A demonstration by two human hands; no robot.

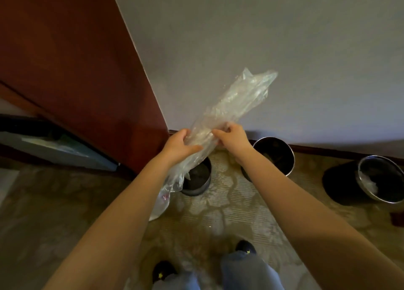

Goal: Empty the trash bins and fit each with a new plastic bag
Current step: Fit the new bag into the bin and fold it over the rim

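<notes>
Standing on patterned carpet, both arms stretched forward. Gripping a long, crumpled clear plastic bag in both hands, up in the air in front of the pale wall. Curling the left hand round the bag's middle from the left, thumb laid across the front. Pinching the same stretch with the right hand, fingers bent into the plastic, just beside the left. Slanting the bundle up and to the right, top end loose and flared above the hands. Letting the lower end droop past the left wrist, down in front of the left bin toward the floor. Down by the skirting, three dark round bins with shiny rims: left bin right behind the hanging plastic, middle bin partly behind the right forearm, right bin well apart, with some clear plastic inside. Over on the left, a reddish-brown wooden panel. At the bottom edge, dark shoes and blue trouser legs.
</notes>
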